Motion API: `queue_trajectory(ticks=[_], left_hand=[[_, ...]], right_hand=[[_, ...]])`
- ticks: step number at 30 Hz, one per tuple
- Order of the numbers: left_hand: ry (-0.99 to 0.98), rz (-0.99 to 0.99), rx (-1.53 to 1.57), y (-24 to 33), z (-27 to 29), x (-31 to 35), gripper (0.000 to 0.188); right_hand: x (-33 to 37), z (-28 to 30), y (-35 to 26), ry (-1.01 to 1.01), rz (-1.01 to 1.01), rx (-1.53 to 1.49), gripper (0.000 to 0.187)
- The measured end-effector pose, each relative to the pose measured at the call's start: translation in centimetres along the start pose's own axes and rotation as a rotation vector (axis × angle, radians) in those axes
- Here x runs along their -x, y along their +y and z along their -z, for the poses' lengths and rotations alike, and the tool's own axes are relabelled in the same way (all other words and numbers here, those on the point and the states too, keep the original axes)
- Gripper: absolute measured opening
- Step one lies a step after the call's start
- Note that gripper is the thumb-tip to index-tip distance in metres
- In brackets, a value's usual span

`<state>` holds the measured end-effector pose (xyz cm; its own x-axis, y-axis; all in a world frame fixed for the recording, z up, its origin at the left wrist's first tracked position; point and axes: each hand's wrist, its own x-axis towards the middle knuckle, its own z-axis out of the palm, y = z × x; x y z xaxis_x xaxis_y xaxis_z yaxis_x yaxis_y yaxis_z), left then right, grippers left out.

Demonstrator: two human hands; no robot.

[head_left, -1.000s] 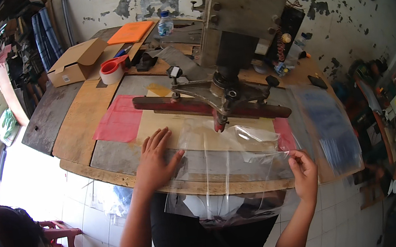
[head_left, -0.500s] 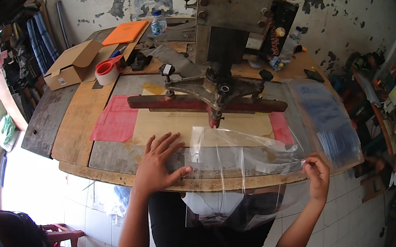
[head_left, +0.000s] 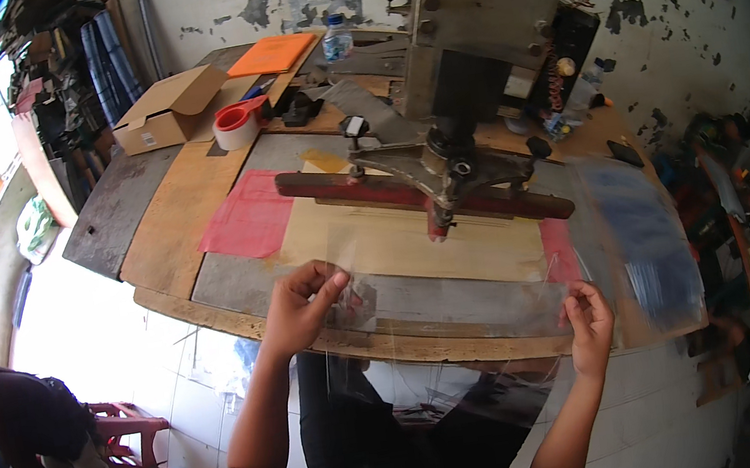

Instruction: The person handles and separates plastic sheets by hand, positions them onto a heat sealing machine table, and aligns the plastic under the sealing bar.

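Observation:
Between my two hands hangs a clear plastic sheet [head_left: 462, 317], reaching over the table's front edge and down across my lap. My left hand [head_left: 306, 302] is closed, thumb pressed to the fingers on the sheet's left side. At the sheet's right side, my right hand [head_left: 587, 320] pinches it. Beyond the sheet, a tan board [head_left: 453, 249] lies on the grey table surface, with a pink sheet [head_left: 249, 214] at its left and a pink strip [head_left: 560, 249] at its right. Above the board stands a press with a long dark red bar [head_left: 340, 186].
A stack of clear bluish plastic sheets [head_left: 641, 237] lies at the right. Toward the back left are a cardboard box [head_left: 165, 115], a red tape dispenser [head_left: 238, 127], an orange folder [head_left: 274, 55] and a water bottle [head_left: 336, 40]. Another person [head_left: 34, 416] bends near a red stool [head_left: 132, 436].
My left hand went from lying flat with spread fingers on the table to closing on the plastic sheet. The sheet's left part is drawn nearer to me. The view has shifted slightly.

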<state>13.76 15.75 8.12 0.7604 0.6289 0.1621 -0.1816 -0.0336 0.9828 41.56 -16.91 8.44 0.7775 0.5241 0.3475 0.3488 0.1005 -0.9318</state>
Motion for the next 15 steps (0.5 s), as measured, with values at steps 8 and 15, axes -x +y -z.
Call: queue_trajectory(ticks=[8, 15], left_hand=[[0.171, -0.041, -0.197, -1.7, -0.2, -0.1, 0.023], [0.248, 0.026, -0.138, -2.2, 0.3, -0.2, 0.023]], right_hand=[[-0.4, -1.1, 2.7, 0.056, -0.092, 0.041, 0.025], [-0.5, -1.8, 2.5, 0.05, -0.104, 0.01, 0.024]])
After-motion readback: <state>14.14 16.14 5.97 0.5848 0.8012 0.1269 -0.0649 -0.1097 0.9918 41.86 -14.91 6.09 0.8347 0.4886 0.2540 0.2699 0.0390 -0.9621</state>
